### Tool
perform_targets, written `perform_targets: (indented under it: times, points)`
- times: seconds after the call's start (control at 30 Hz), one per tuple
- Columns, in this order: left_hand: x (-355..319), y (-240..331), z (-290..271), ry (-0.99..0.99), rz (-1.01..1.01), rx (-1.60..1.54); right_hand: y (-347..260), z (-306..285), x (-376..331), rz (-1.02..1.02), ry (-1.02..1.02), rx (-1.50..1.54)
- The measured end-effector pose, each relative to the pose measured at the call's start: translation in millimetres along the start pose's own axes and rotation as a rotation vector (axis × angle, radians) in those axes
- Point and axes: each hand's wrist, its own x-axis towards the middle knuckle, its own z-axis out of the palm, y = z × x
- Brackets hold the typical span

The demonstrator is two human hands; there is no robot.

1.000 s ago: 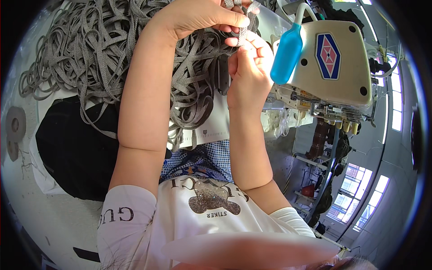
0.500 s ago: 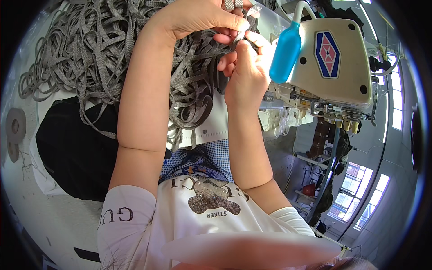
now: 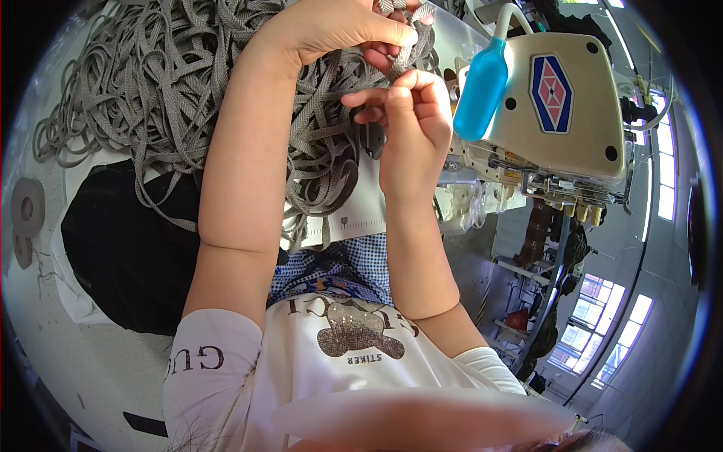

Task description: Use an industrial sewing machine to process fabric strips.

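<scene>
Grey herringbone-woven tape [image 3: 181, 83] lies in a big tangled heap across the far left of the table, spilling toward its near edge. At the top of the view my left hand [image 3: 339, 30] is closed, thumb pressed on a doubled piece of this tape [image 3: 403, 59]. Just below it, my right hand [image 3: 418, 135] pinches the lower part of the same piece between thumb and forefinger, its other fingers loosely curled. The tape's upper part runs out of the picture.
Close on the right stands a cream sewing machine [image 3: 584, 98] with a blue bottle-shaped piece [image 3: 482, 90] hanging on a white tube. A black cloth [image 3: 128, 248] lies left of my left forearm. Tape rolls [image 3: 27, 209] sit at the far left. The white table edge [image 3: 354, 226] is before my lap.
My right hand has come slightly nearer to me along the tape, away from the left hand, and its fingers have shifted. My left hand stays nearly still.
</scene>
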Motion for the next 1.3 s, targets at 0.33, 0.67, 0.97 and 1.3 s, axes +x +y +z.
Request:
perform_targets:
  times: [0.33,0.67,0.97,1.3]
  points:
    - [-0.3,2.7,2.1,0.004,-0.015,0.025,-3.3,-7.9,-8.6,0.045,-0.126,-0.078]
    - [4.9,-9.3,-1.3,0.341,0.131,0.159,-15.0,-33.1,-61.9,-0.391,-0.434,-0.73]
    - [17.9,-45.4,-11.6,-0.047,-0.178,0.55,14.3,-110.2,-113.0,-0.115,-0.044,-0.559]
    - [33.1,-68.2,27.8,-0.133,-0.113,0.461,41.0,-110.7,-98.8,0.084,0.117,-0.24]
